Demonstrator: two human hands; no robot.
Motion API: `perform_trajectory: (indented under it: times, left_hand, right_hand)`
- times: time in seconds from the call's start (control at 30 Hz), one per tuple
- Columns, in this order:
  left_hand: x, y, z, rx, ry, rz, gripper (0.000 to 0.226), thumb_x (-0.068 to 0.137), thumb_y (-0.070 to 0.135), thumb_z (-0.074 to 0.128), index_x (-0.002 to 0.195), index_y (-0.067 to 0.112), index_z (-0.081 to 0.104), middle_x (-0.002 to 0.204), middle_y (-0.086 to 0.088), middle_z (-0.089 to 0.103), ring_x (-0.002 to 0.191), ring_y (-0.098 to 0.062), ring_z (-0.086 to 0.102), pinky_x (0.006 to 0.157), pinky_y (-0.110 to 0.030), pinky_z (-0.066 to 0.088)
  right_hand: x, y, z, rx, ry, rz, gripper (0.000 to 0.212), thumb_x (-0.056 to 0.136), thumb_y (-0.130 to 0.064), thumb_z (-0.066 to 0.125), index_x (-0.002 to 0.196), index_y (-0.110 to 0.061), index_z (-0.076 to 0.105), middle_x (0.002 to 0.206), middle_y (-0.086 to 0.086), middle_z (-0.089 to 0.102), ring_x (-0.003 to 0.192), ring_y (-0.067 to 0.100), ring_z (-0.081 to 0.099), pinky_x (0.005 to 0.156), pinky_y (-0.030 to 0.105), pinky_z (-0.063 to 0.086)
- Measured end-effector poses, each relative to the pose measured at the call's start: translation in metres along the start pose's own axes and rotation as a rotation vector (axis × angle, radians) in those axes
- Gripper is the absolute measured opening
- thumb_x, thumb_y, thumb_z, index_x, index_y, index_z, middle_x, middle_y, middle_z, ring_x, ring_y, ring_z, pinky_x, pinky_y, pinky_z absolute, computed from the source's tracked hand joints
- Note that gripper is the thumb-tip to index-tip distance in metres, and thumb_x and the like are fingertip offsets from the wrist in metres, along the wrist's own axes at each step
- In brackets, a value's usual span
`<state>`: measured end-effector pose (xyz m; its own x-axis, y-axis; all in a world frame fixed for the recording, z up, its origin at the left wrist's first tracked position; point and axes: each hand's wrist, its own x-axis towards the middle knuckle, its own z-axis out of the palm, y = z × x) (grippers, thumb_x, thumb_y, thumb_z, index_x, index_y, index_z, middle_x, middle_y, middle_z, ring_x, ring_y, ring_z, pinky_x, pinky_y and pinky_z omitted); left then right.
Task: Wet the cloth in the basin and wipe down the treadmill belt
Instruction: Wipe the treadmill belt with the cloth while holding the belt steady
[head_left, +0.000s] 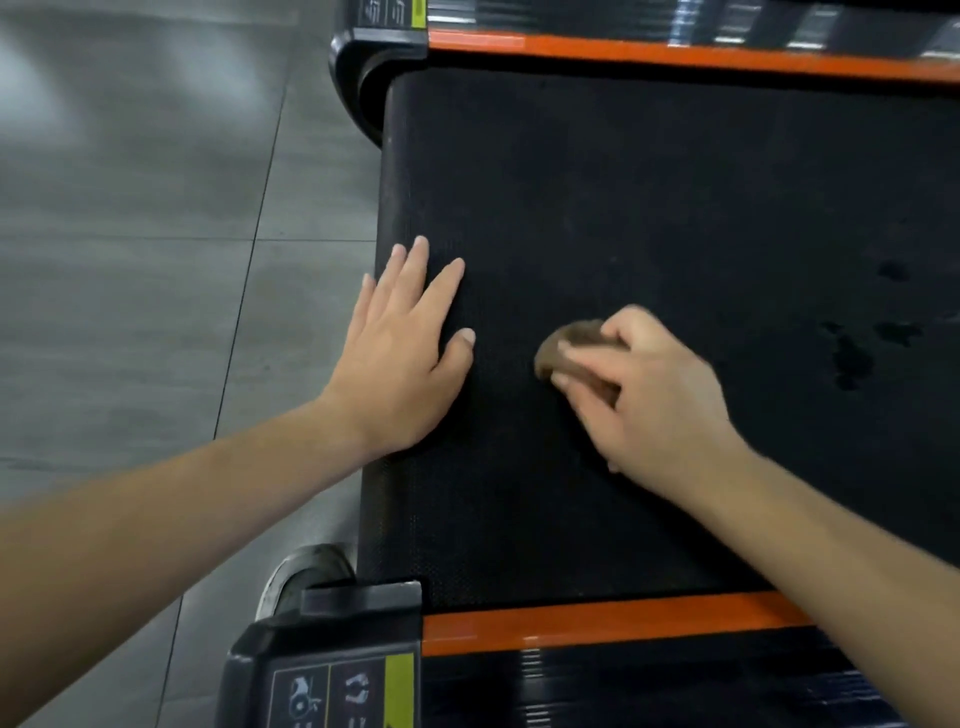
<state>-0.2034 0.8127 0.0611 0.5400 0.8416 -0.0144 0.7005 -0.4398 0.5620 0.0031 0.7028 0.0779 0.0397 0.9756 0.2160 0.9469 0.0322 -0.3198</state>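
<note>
We're on the treadmill belt (649, 208) — both hands down.
Right hand (654, 395) clenches the brown cloth (569, 345); left hand (402, 353) lies flat, released, just left of it — wet spots (852, 358) off right.

Black treadmill belt (623, 182), brown cloth (571, 344) and dark wet spots (852, 359) on it

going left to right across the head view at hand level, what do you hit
floor tiles → left hand flat on the belt → cloth → right hand gripping it → dark patches
</note>
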Motion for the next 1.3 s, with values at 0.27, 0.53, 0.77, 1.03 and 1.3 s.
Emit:
perform_trajectory:
  times: [0.27,0.53,0.77,1.03,1.3]
  left_hand:
    - [0.048,0.007,0.0,0.147,-0.069,-0.005,0.063,0.105,0.038,0.038,0.162,0.024,0.017,0.171,-0.007,-0.001,0.157,-0.022,-0.011,0.126,-0.043,-0.006]
    - [0.085,-0.004,-0.004,0.199,-0.051,-0.001,0.063,0.104,0.041,0.036,0.161,0.024,0.019,0.171,-0.006,0.0,0.157,-0.022,-0.009,0.126,-0.042,-0.007]
    - [0.103,-0.001,0.001,0.237,-0.019,-0.04,0.064,0.103,0.045,0.031,0.162,0.025,0.015,0.171,-0.005,-0.002,0.156,-0.02,-0.012,0.126,-0.043,-0.008]
    - [0.116,-0.005,-0.002,0.3,-0.036,0.017,0.067,0.103,0.046,0.033,0.162,0.021,0.014,0.171,-0.009,-0.002,0.156,-0.024,-0.011,0.126,-0.045,-0.007]
    - [0.147,-0.012,-0.001,0.339,-0.018,0.033,0.074,0.096,0.057,0.016,0.162,0.024,0.014,0.171,-0.008,0.0,0.157,-0.024,-0.009,0.126,-0.046,-0.006]
  right_hand:
    - [0.033,0.013,0.014,-0.053,0.097,0.015,0.019,0.091,-0.035,0.065,0.107,-0.029,0.075,0.1,0.004,0.058,0.078,0.022,0.058,0.065,0.039,0.054]
    - [0.075,0.019,0.024,-0.029,0.114,-0.011,0.028,0.092,-0.035,0.064,0.115,-0.021,0.074,0.101,0.002,0.056,0.08,0.018,0.055,0.064,0.032,0.049]
    - [0.178,0.061,0.035,-0.126,0.171,0.243,0.028,0.099,-0.038,0.056,0.121,-0.031,0.071,0.109,0.001,0.052,0.093,0.022,0.058,0.069,0.032,0.042]
    - [0.13,0.035,0.032,0.058,0.054,0.026,0.026,0.094,-0.038,0.061,0.115,-0.03,0.074,0.098,-0.007,0.054,0.059,0.005,0.052,0.06,0.028,0.049]
    - [0.252,0.067,0.05,-0.112,0.164,0.302,0.03,0.1,-0.042,0.052,0.118,-0.028,0.072,0.112,0.0,0.056,0.083,0.02,0.064,0.071,0.032,0.049]
